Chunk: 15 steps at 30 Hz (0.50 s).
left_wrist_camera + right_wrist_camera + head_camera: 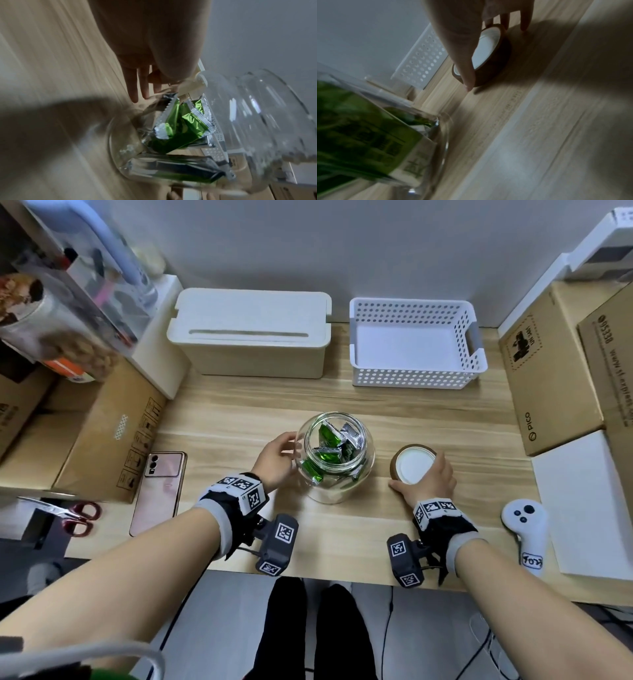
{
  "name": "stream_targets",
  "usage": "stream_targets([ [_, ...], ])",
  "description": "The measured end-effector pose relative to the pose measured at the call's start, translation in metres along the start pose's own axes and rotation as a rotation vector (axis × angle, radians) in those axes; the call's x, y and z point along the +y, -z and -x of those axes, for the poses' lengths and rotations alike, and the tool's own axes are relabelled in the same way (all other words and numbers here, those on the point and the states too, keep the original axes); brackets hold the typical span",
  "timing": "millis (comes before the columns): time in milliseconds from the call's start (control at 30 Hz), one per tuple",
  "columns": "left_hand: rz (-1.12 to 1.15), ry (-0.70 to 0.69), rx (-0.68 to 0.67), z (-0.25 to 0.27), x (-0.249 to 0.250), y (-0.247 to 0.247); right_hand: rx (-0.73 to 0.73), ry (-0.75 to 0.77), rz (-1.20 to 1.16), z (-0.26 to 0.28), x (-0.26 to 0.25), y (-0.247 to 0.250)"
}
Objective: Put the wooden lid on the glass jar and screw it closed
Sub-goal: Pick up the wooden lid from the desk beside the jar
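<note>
The round clear glass jar (337, 457) of green sachets stands mid-table, the left hand (277, 458) cupping its left wall. Just right, the right hand (430, 477) grasps the brown wooden lid (412, 463), lying white liner up. It looks light and rigid, best gripped by the rim; the glass is slippery, breakable.
</note>
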<state>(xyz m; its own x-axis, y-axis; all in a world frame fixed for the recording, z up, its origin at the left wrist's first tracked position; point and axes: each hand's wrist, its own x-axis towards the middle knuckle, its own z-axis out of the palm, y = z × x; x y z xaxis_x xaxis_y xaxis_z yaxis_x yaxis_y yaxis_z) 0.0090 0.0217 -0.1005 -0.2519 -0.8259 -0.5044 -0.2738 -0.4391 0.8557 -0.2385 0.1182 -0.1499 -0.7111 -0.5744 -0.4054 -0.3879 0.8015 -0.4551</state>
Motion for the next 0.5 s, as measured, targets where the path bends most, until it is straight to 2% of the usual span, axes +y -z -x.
stream_targets([
  [133, -0.058, -0.043, -0.035, -0.001, -0.006, 0.004, 0.041, 0.027, -0.069, 0.003, -0.007, -0.003],
  [300, 0.030, -0.027, 0.048, -0.003, 0.014, 0.006, 0.038, 0.052, -0.205, 0.015, -0.020, 0.011],
  [500, 0.033, -0.160, 0.149, -0.007, 0.059, 0.005, -0.013, 0.212, -0.347, 0.031, -0.043, 0.057],
])
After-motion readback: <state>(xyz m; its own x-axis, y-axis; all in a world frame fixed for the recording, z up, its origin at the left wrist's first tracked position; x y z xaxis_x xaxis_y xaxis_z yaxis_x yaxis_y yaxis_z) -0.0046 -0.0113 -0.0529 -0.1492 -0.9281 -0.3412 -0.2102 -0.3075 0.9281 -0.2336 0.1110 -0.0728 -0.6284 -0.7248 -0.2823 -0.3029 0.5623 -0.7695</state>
